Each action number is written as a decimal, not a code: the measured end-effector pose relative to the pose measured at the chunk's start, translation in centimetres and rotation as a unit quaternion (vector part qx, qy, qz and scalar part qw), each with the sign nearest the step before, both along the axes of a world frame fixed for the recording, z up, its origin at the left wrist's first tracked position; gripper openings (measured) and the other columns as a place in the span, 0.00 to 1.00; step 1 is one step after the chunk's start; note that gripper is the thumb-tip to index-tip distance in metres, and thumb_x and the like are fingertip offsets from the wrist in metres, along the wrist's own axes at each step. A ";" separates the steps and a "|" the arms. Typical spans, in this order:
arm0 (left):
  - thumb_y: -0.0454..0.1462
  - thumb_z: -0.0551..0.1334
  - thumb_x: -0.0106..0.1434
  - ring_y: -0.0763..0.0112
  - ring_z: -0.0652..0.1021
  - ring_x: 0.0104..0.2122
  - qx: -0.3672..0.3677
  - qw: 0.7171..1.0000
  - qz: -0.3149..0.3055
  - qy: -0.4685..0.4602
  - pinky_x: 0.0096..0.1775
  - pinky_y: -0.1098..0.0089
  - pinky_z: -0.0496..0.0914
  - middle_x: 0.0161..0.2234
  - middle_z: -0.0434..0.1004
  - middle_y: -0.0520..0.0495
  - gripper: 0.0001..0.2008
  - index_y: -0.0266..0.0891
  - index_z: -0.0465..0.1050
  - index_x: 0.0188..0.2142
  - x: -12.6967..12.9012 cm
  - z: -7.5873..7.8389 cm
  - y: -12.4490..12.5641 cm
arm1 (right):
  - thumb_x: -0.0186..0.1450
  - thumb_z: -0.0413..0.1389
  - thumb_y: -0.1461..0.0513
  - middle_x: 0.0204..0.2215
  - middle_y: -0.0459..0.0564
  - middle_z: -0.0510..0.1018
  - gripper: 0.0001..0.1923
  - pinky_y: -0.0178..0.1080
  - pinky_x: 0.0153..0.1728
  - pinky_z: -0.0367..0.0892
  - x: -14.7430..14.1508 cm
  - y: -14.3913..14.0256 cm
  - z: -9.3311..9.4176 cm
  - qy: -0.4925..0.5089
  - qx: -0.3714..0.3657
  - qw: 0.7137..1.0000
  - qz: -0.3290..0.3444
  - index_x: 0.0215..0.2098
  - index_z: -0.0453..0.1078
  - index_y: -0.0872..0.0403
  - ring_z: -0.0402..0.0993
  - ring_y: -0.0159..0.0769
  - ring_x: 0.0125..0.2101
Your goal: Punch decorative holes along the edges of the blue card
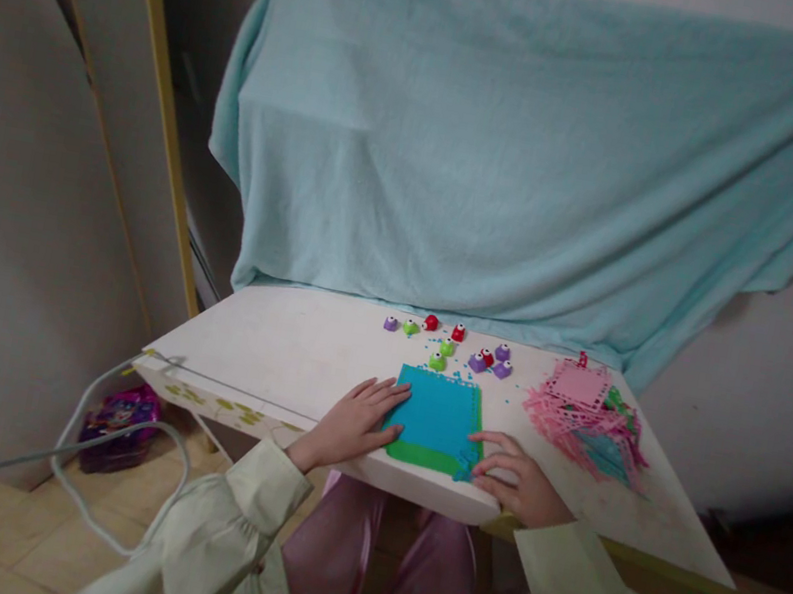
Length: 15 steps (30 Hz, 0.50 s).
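Observation:
A blue sheet of paper [435, 407] lies near the front edge of the table, with a green sheet [422, 457] showing along its bottom and right sides. Small holes run along the blue sheet's top and right edges. My left hand [361, 418] rests flat over the left edge of the sheets, fingers stretched out. At the lower right corner sits a small bunched blue paper scrap [466, 461]. The fingertips of my right hand [514, 477] touch the paper's right edge beside this scrap, fingers apart and slightly bent.
Several small purple, green and red eyed figures [437, 361] stand behind the paper among blue specks. Pink and coloured paper strips [562, 421] are heaped at the right, under a pink square [580, 383]. A cable [237, 384] crosses the table's left front. A light blue cloth [504, 153] hangs behind.

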<state>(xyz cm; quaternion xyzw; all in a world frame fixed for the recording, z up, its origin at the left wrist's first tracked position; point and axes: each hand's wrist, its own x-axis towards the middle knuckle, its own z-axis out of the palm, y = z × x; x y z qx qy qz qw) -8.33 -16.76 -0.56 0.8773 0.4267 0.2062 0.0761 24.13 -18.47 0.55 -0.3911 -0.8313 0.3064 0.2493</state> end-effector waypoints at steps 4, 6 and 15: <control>0.47 0.52 0.68 0.64 0.54 0.63 -0.001 1.000 -0.001 -0.003 0.62 0.58 0.48 0.64 0.52 0.51 0.27 0.48 0.50 0.64 0.1 0.0 0.0 | 0.63 0.56 0.56 0.54 0.55 0.67 0.10 0.49 0.56 0.59 1.4 -0.7 0.1 -0.002 -0.009 1.000 -0.012 0.32 0.76 0.52 0.64 0.46 0.54; 0.47 0.52 0.68 0.63 0.54 0.63 -0.002 1.000 -0.002 -0.005 0.62 0.57 0.48 0.64 0.53 0.51 0.27 0.48 0.50 0.64 0.1 0.0 0.0 | 0.63 0.56 0.56 0.56 0.55 0.66 0.09 0.50 0.56 0.59 1.8 -1.1 0.4 0.003 -0.016 1.000 -0.013 0.33 0.76 0.51 0.63 0.47 0.55; 0.38 0.51 0.68 0.61 0.48 0.65 0.014 0.998 -0.043 -0.040 0.63 0.51 0.44 0.64 0.52 0.51 0.22 0.47 0.57 0.61 0.9 2.1 -1.4 | 0.65 0.52 0.60 0.54 0.52 0.68 0.19 0.50 0.58 0.56 0.2 -1.1 2.1 0.068 0.035 0.995 -0.066 0.55 0.66 0.48 0.62 0.45 0.56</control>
